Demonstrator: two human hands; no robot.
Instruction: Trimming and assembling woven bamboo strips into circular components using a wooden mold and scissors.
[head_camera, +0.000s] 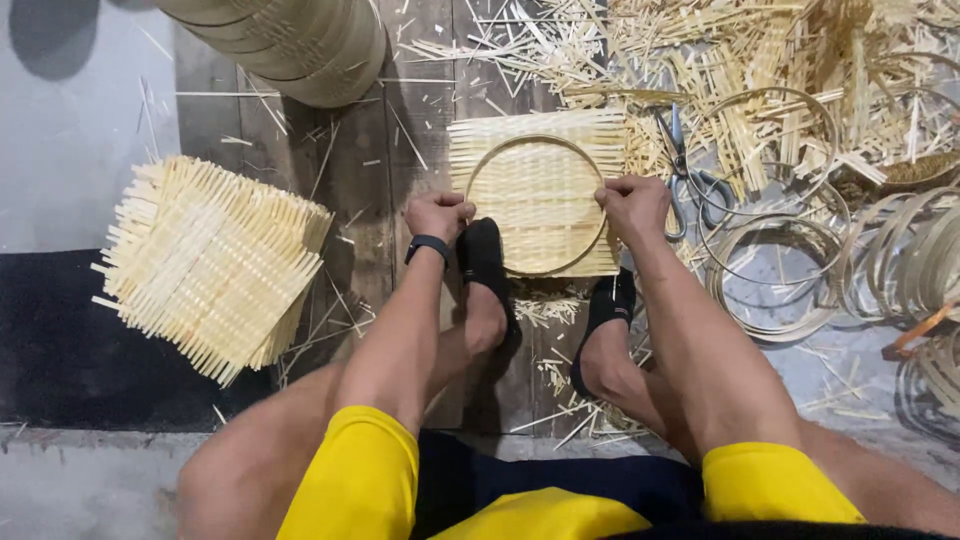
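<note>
A square woven bamboo mat (540, 150) lies on the dark wooden floor in front of me. A thin bamboo hoop (533, 141) rests on top of it. My left hand (437, 215) grips the hoop's left edge against the mat; a black band is on that wrist. My right hand (632, 204) pinches the hoop's right edge. My two feet in black socks press on the mat's near edge, the left foot (484, 262) beside my left hand and the right foot (608, 310) below my right hand.
A stack of woven square mats (205, 262) lies at the left. Scissors (688, 172) lie just right of the mat. Several loose bamboo rings (775, 262) and scattered strips (720, 60) cover the right side. Stacked round baskets (300, 45) stand at the top.
</note>
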